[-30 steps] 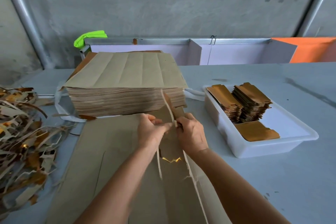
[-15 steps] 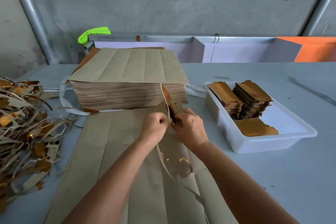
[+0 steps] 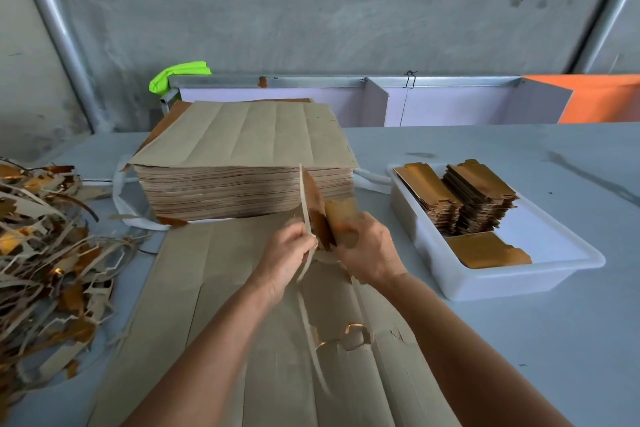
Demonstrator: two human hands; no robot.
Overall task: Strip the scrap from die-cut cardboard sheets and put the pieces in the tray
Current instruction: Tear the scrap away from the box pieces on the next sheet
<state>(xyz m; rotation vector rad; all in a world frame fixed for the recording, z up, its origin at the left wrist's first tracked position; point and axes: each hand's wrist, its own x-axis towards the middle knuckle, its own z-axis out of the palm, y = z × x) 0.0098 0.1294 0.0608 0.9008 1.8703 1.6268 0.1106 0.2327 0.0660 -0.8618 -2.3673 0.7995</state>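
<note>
A brown die-cut cardboard sheet (image 3: 214,305) lies flat on the table in front of me, torn open near its middle. My left hand (image 3: 285,256) pinches a thin scrap strip (image 3: 304,198) that stands up from the sheet and trails down toward me. My right hand (image 3: 369,250) grips a cut piece (image 3: 341,215), gold on one face, lifted and tilted beside the strip. The two hands are close together above the sheet. A white plastic tray (image 3: 512,282) to the right holds two stacks of gold pieces and one loose piece.
A tall stack of uncut brown sheets (image 3: 242,180) stands just behind the hands. A heap of scrap strips (image 3: 45,253) covers the table's left side. A low white and orange partition (image 3: 450,100) runs along the far edge before a concrete wall.
The piece has come further out of the sheet and my right hand holds it higher. The tear in the sheet has widened and the scrap strip hangs longer.
</note>
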